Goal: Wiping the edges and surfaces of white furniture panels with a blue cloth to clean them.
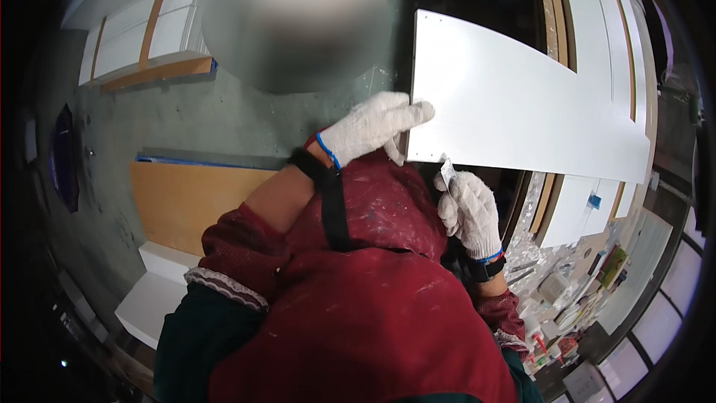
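1. White panel [507, 97]: extends rightward from in front of the person, over brown-edged boards [553, 7]; its far right end merges visually with other white surfaces, so its limit is hard to make out.
2. Left hand [373, 128], in a white knit glove: closed around the panel's left edge, fingertips on the upper face; the part of the grip beneath the panel is hidden.
3. Right hand [473, 213], similarly gloved: curled around a small flat blade-like tool [447, 172], whose tip meets or nearly meets the panel's near edge; contact cannot be told, and the fingers cover its lower end.
4. Red apron [365, 321]: cut off by the lower border.
5. Blurred oval [298, 26]: conceals what lies behind it.
6. Cluttered tools and bottles [556, 291]: at lower right, too small to identify singly.
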A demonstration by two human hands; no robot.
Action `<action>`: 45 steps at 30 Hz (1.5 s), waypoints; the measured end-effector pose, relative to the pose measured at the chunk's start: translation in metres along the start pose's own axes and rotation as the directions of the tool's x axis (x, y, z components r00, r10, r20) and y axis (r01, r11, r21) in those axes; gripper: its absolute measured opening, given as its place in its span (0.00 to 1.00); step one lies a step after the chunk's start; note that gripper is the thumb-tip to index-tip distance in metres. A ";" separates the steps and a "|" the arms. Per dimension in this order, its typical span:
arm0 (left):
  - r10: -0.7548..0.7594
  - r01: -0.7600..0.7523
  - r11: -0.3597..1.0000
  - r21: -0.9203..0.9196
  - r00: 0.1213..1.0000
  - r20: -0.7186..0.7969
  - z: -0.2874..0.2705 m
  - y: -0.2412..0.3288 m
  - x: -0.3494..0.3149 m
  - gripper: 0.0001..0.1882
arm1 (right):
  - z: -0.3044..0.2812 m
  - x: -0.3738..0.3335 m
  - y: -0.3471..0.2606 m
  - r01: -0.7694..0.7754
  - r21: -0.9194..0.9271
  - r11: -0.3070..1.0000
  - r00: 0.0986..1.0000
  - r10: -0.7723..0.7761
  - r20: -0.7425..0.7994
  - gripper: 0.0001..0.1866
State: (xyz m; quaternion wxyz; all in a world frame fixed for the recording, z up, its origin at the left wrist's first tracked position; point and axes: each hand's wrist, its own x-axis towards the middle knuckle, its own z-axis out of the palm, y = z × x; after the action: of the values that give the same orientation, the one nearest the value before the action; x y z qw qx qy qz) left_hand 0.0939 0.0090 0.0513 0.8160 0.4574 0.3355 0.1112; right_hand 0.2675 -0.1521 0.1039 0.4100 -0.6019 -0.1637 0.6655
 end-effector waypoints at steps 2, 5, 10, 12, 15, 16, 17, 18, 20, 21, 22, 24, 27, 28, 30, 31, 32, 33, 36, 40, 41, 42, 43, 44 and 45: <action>-0.057 0.057 0.998 0.023 0.998 -0.009 0.002 0.004 -0.005 0.29 | -0.002 -0.001 0.004 0.015 0.019 1.000 1.000 -0.015 -0.007 0.17; -0.046 0.047 0.997 0.055 0.999 -0.007 0.006 0.002 -0.013 0.29 | -0.004 -0.007 0.016 0.049 0.043 0.998 0.999 -0.049 0.009 0.17; -0.010 0.010 1.000 0.003 0.997 -0.075 0.012 -0.025 -0.020 0.29 | 0.000 -0.023 0.042 0.116 0.021 0.993 0.993 -0.116 -0.018 0.15; 0.001 -0.004 0.999 -0.033 0.996 -0.085 0.017 -0.029 -0.025 0.30 | 0.003 -0.028 0.056 0.250 -0.133 0.959 0.961 -0.263 -0.089 0.15; 0.055 -0.057 0.996 -0.066 0.998 -0.038 0.022 -0.036 -0.035 0.30 | -0.001 -0.018 0.091 0.576 -0.574 0.582 0.680 -0.731 -0.058 0.22; 0.068 -0.070 0.996 -0.061 0.997 -0.038 0.023 -0.038 -0.036 0.30 | 0.008 -0.026 0.080 0.512 -0.732 0.449 0.651 -0.759 -0.010 0.23; 0.080 -0.082 0.995 -0.056 0.996 -0.039 0.024 -0.040 -0.037 0.30 | 0.015 -0.030 0.075 0.424 -0.856 0.295 0.629 -0.776 0.045 0.24; 0.081 -0.083 0.995 -0.050 0.996 -0.031 0.025 -0.043 -0.037 0.30 | 0.019 -0.030 0.077 0.441 -0.856 0.269 0.586 -0.809 0.048 0.25; 0.061 -0.063 0.996 -0.066 0.998 -0.033 0.027 -0.050 -0.037 0.29 | 0.026 -0.028 0.075 0.408 -0.892 0.194 0.574 -0.815 0.085 0.24; 0.057 -0.058 0.996 -0.062 0.998 -0.028 0.027 -0.052 -0.037 0.29 | 0.028 -0.027 0.075 0.375 -0.920 0.118 0.570 -0.811 0.128 0.24; 0.053 -0.056 0.997 -0.060 0.998 -0.036 0.028 -0.053 -0.038 0.29 | 0.028 -0.025 0.078 0.340 -0.936 0.095 0.583 -0.802 0.131 0.24; 0.042 -0.044 0.997 -0.060 0.998 -0.041 0.028 -0.054 -0.038 0.29 | 0.026 -0.026 0.083 0.334 -0.938 0.090 0.566 -0.815 0.123 0.24; 0.040 -0.040 0.999 -0.036 0.999 -0.023 0.029 -0.052 -0.038 0.28 | 0.022 -0.026 0.094 0.330 -0.940 0.085 0.538 -0.835 0.113 0.24; 0.029 -0.030 0.999 -0.038 0.999 -0.019 0.030 -0.053 -0.038 0.28 | 0.021 -0.029 0.096 0.317 -0.943 0.098 0.544 -0.834 0.096 0.24; 0.015 -0.016 0.999 -0.042 1.000 -0.012 0.029 -0.052 -0.039 0.28 | 0.023 -0.031 0.096 0.320 -0.942 0.103 0.525 -0.847 0.085 0.24; 0.017 -0.017 0.999 -0.034 1.000 -0.003 0.028 -0.050 -0.041 0.27 | 0.024 -0.030 0.094 0.316 -0.943 0.106 0.528 -0.845 0.082 0.24; 0.019 -0.019 0.999 -0.026 1.000 0.005 0.028 -0.048 -0.042 0.27 | 0.025 -0.029 0.093 0.314 -0.946 0.081 0.526 -0.844 0.102 0.23; 0.016 -0.016 0.999 -0.028 1.000 0.007 0.028 -0.044 -0.044 0.27 | 0.026 -0.027 0.092 0.311 -0.949 0.056 0.523 -0.843 0.122 0.23; -0.034 0.035 0.998 0.046 0.999 -0.020 0.028 -0.035 -0.047 0.27 | 0.029 -0.024 0.089 0.285 -0.957 0.051 0.551 -0.826 0.120 0.22; -0.028 0.028 0.999 0.041 1.000 -0.014 0.028 -0.033 -0.047 0.28 | 0.030 -0.022 0.088 0.270 -0.963 0.019 0.556 -0.819 0.140 0.22; -0.035 0.036 0.997 0.063 0.999 -0.014 0.028 -0.033 -0.047 0.26 | 0.030 -0.021 0.089 0.274 -0.962 0.015 0.549 -0.823 0.144 0.21; -0.039 0.039 0.997 0.061 0.999 -0.014 0.027 -0.034 -0.046 0.26 | 0.030 -0.020 0.090 0.279 -0.960 0.010 0.542 -0.827 0.149 0.21; -0.032 0.032 0.998 0.047 0.999 -0.007 0.026 -0.037 -0.045 0.26 | 0.030 -0.019 0.090 0.279 -0.960 0.012 0.545 -0.825 0.148 0.21; -0.025 0.025 0.999 0.033 1.000 0.001 0.026 -0.038 -0.045 0.26 | 0.030 -0.019 0.090 0.283 -0.959 0.003 0.537 -0.829 0.156 0.21; -0.027 0.026 0.999 0.033 1.000 0.003 0.025 -0.037 -0.045 0.26 | 0.029 -0.018 0.090 0.286 -0.958 -0.007 0.527 -0.834 0.163 0.21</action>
State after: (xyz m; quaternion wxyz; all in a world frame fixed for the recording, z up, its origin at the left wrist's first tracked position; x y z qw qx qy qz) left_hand 0.0721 -0.0507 0.0497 0.8101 0.4667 0.3421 0.0940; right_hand 0.2074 -0.2127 0.0586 0.2491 -0.7232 -0.6435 0.0298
